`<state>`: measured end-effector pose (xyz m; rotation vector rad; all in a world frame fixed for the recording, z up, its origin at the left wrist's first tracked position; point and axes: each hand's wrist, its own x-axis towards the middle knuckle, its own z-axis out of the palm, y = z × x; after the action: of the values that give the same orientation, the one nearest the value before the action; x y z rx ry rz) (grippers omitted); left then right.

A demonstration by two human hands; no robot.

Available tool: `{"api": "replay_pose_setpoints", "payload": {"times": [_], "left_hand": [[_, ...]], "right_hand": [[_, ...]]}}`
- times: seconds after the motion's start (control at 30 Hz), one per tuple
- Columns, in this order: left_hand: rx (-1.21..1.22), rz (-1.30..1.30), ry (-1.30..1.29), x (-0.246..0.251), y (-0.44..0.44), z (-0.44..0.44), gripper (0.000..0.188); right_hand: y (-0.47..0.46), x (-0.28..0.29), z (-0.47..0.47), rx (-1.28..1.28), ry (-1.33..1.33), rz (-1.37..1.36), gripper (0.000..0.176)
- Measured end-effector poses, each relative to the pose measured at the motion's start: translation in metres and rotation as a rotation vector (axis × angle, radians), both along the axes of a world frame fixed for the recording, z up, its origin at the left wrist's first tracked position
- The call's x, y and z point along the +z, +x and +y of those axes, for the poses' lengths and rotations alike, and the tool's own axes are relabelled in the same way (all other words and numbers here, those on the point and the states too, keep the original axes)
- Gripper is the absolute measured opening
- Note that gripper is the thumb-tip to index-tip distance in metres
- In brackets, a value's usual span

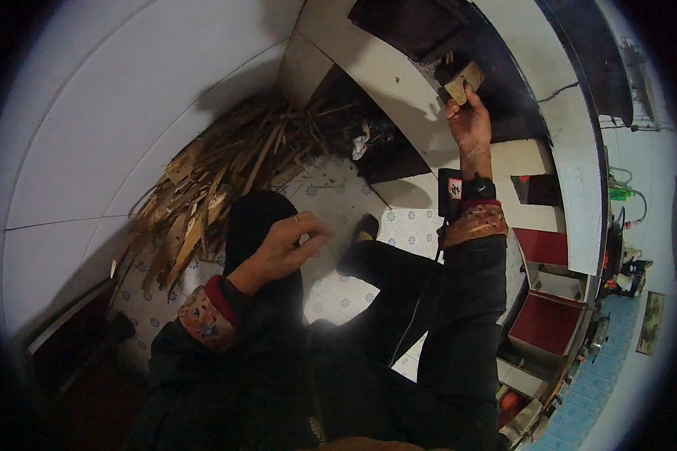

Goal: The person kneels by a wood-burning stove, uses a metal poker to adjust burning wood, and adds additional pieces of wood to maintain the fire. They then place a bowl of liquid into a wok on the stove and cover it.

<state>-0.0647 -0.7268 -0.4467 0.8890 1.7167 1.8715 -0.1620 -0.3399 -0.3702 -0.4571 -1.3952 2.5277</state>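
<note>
My right hand [473, 121] reaches out at the upper right and grips a tan block [464, 82], wood or brick, between thumb and fingers. The block is at a dark, sooty opening [510, 107] in a white-tiled structure that looks like a wood-burning stove [412, 93]. A dark plate [409, 25] lies beyond the block. My left hand [282, 248] hovers over my left knee, fingers loosely bent and apart from the thumb, with nothing visible in it. Left of that knee lies a heap of split firewood [203, 197] on the tiled floor.
A lower dark recess [395, 152] holds ash-like debris and a crumpled white scrap [361, 144]. White wall panels [90, 113] stand on the left. Red cabinet doors [544, 324] and a counter edge [584, 225] run down the right. My shoe [366, 228] rests on the patterned floor.
</note>
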Motion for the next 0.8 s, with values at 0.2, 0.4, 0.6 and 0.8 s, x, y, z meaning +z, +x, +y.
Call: {"api": "replay_pose_setpoints", "payload": {"times": [0.2,0.4,0.6,0.8], "left_hand": [[0.035,0.051,0.046,-0.005,0.001,0.002,0.013],[0.024,0.039,0.013,-0.006,0.002,0.001,0.013],[0.034,0.044,0.017,-0.007,0.002,0.002,0.013],[0.012,0.099,-0.011,-0.003,0.0,0.004,0.011]], "right_hand": [[-0.002,-0.001,0.0,-0.008,0.022,0.023,0.023],[-0.005,-0.005,0.005,0.027,-0.037,0.026,0.024],[-0.008,-0.011,0.007,0.04,-0.035,0.052,0.025],[-0.012,-0.008,-0.002,-0.099,0.14,-0.008,0.025]]}}
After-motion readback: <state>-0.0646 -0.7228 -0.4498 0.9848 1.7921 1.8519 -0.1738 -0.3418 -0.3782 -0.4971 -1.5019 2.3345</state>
